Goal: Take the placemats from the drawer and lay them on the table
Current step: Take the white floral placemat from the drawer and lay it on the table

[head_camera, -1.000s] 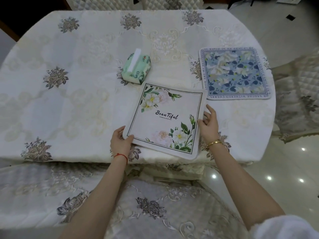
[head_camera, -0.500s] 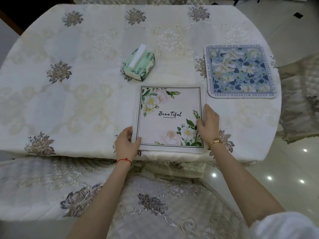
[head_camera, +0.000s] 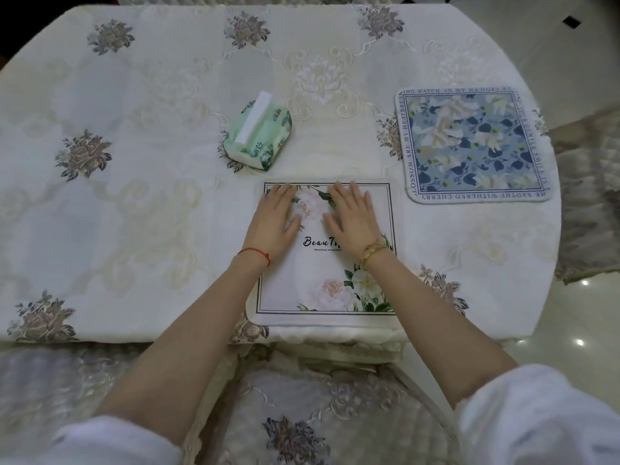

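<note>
A white placemat with printed flowers and a dark border lies flat and square at the near edge of the table. My left hand and my right hand rest palm down on its far half, fingers spread, holding nothing. They hide part of the printed word and the upper flowers. A second placemat, blue with flowers and lettering round its rim, lies flat at the right of the table, apart from the white one.
A green tissue pack lies just beyond the white placemat, to the left. An embroidered cream cloth covers the round table. A quilted chair seat is under my arms, another chair at the right, over glossy floor.
The white placemat was turned from tilted to square with the table edge. Both hands left its side edges and now lie flat on top of it.
</note>
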A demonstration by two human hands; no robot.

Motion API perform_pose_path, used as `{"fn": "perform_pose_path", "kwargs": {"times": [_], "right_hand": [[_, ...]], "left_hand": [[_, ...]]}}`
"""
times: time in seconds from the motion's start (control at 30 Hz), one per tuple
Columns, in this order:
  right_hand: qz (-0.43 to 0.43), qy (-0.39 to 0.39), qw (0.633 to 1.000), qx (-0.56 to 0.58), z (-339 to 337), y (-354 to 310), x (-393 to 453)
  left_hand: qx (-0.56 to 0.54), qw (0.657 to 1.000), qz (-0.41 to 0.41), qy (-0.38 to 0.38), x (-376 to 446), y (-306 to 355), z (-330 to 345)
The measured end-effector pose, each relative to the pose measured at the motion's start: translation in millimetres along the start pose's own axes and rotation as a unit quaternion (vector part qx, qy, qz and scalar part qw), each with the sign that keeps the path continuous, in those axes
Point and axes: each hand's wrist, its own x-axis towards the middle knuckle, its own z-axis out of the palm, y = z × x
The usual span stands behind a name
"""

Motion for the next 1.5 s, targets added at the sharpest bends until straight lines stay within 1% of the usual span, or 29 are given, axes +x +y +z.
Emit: {"fn": "perform_pose_path", "kwargs": {"times": [0.13, 0.27, 0.47, 0.57, 0.63, 0.67, 0.7, 0.8, 0.87, 0.93, 1.03, 1.17, 1.3, 1.4, 1.5], "right_hand": [[-0.008, -0.015, 0.999, -0.048, 10.5, -1.0, 12.0], [-0.014, -0.007, 0.998, -0.053, 10.0, 14.9, 7.3], [0.038, 0.013, 0.998, -0.054, -6.1, 61.5, -19.0], [0.075, 0.015, 0.996, -0.045, -11.6, 69.7, -26.5], [0.103, 0.020, 0.994, -0.016, -12.5, 64.3, -31.0], [0.098, 0.023, 0.995, -0.004, -12.4, 59.0, -34.5], [0.074, 0.021, 0.997, -0.003, -11.1, 51.4, -38.7], [-0.019, -0.001, 1.000, -0.014, 1.5, 22.2, -52.0], [-0.038, -0.013, 0.999, -0.011, 12.6, 6.8, -60.1], [-0.034, -0.025, 0.999, -0.015, 21.2, 0.0, -67.8], [-0.022, -0.033, 0.999, -0.028, 22.6, 6.1, -78.7], [-0.006, -0.037, 0.998, -0.046, 11.2, 34.8, -101.7], [0.023, -0.035, 0.999, -0.024, 0.1, 56.7, -127.0], [0.035, -0.029, 0.998, -0.044, -3.2, 47.5, -140.9], [-0.012, -0.048, 0.998, -0.037, 6.1, 15.4, -152.2]], "left_hand": [[0.057, 0.998, 0.002, -0.022, 22.4, -7.6, 12.9], [0.074, 0.997, 0.008, -0.026, 21.9, -17.9, 18.6], [0.090, 0.995, 0.028, -0.046, 17.0, -33.3, 9.8], [0.086, 0.995, 0.005, -0.045, 12.1, -33.9, 6.7], [0.073, 0.996, -0.020, -0.047, 4.7, -30.1, 3.9], [0.070, 0.996, -0.022, -0.047, -0.8, -26.0, 3.2], [0.069, 0.996, -0.014, -0.046, -7.5, -19.9, 3.6], [0.070, 0.996, 0.037, -0.045, -28.8, -0.8, 11.1], [0.079, 0.994, 0.047, -0.065, -43.5, 7.3, 19.6], [0.087, 0.992, 0.036, -0.087, -58.9, 9.1, 26.6], [0.096, 0.991, 0.021, -0.092, -74.2, 3.7, 28.8], [0.095, 0.991, 0.011, -0.093, -84.8, -3.7, 22.5], [0.092, 0.991, -0.018, -0.100, -104.1, -10.2, 14.7], [0.091, 0.990, -0.028, -0.108, -117.3, -1.9, 11.4], [0.097, 0.989, 0.000, -0.108, -133.9, 16.7, 16.5]]}}
